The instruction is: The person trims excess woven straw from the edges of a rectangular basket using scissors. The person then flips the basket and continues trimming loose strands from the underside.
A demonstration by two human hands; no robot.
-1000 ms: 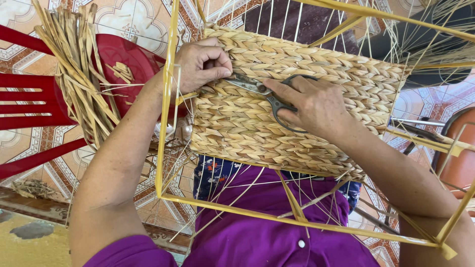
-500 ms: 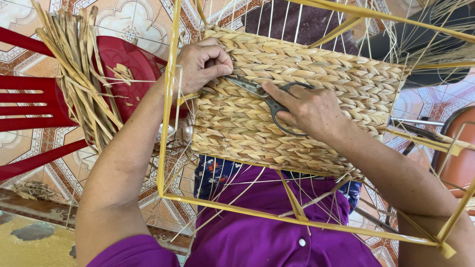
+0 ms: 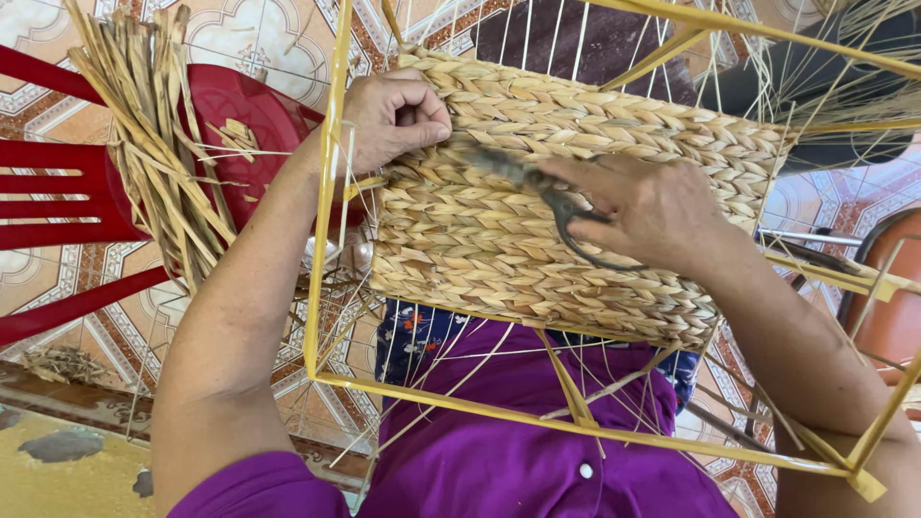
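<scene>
Woven straw panel point(image 3: 537, 230) on yellow wire frame point(image 3: 326, 192), beneath both hands: left hand point(image 3: 393, 115) fingers clenched pinching its upper-left edge, right hand point(image 3: 652, 206) fingers grasping dark scissors point(image 3: 547, 197) upon it; straw bundle point(image 3: 153, 144) on red chair point(image 3: 67, 192) left of them.

Left hand point(image 3: 393, 120) fisted; right hand point(image 3: 652, 211) fingers curled, palm down.

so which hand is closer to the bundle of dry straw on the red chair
Left. The left hand grips the woven panel's edge, just beside the straw bundle. The right hand holds scissors mid-panel, farther off.
</scene>
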